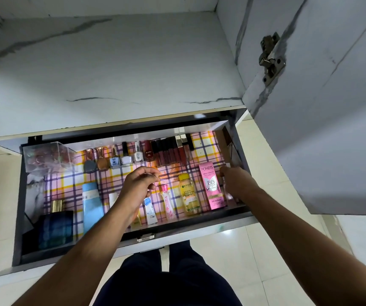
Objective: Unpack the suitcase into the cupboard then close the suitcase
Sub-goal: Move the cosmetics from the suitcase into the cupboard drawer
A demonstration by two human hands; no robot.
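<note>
Pink Pond's box (212, 186) lies beside right hand (233, 180) in drawer (18, 217).

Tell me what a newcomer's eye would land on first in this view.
First, the open drawer lined with pink, yellow and purple checked paper, cosmetics laid across it. A row of nail polish bottles and dark lip glosses runs along the back; at the front a pink Pond's box and a yellow Garnier bottle stand out. Both hands reach in: the left hand at the middle, the right hand at the right wall.
</note>
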